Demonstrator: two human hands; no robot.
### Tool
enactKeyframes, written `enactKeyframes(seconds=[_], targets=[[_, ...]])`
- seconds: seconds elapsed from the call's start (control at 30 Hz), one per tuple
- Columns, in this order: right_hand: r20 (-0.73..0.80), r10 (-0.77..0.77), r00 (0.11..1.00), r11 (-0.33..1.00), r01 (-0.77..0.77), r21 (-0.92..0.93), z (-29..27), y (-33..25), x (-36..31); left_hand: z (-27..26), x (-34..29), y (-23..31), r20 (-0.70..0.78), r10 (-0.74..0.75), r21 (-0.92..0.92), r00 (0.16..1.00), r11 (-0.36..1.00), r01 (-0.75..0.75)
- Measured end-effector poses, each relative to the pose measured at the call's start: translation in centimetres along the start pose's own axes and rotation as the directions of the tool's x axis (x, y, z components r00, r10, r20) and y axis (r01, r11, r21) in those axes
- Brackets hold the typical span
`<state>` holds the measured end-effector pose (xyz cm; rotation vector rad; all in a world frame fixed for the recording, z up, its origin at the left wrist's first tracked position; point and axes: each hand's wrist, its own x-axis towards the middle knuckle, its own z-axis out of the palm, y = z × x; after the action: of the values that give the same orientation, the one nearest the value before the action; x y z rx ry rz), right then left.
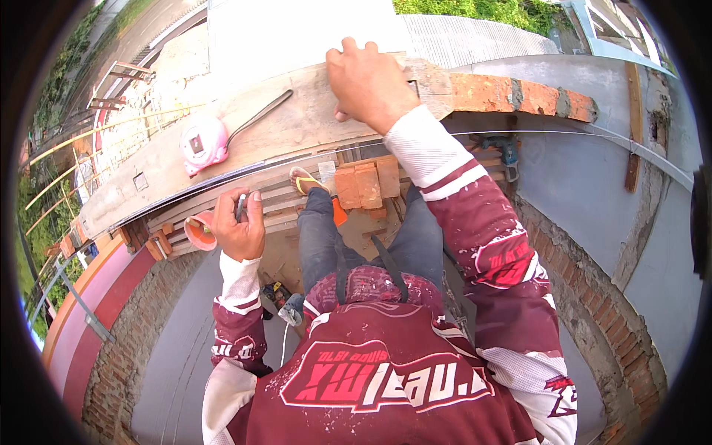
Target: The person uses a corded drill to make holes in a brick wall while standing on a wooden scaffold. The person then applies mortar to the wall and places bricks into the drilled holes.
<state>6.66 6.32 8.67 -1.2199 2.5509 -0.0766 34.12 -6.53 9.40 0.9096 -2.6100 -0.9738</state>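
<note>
My left hand (241,226) is closed in a pinch round a short, grey, pencil-like stick (241,206), most of it hidden by the fingers. It hovers just short of the near edge of a long wooden plank (297,122). On that plank, my right hand (371,85) presses down with its fingers bent toward the far edge and its thumb on the near side. Between the two hands lies a pink tape measure (204,144) with a dark wrist strap (259,117) stretched out over the wood.
A thin white string (534,132) crosses along the plank. Beyond its right end runs a brick course (482,95). Below are stacked orange bricks (358,185) on slatted boards, an orange cup-like piece (200,231), and a teal power tool (509,157). My sandalled foot (305,180) stands there.
</note>
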Motion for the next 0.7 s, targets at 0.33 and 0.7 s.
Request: enactKeyframes(seconds=[0.33,0.7], targets=[[0.04,0.129,0.991,0.988,-0.132,0.086,0.1,-3.1,1.0,6.8,-9.2,11.7,0.29,-0.111,0.192,0.95,0.98,0.056],[0.073,0.182,0.981,0.97,-0.191,0.148,0.8,-3.3,2.3,6.8,-9.8,7.9,0.438,0.003,-0.004,0.899,1.0,-0.002]])
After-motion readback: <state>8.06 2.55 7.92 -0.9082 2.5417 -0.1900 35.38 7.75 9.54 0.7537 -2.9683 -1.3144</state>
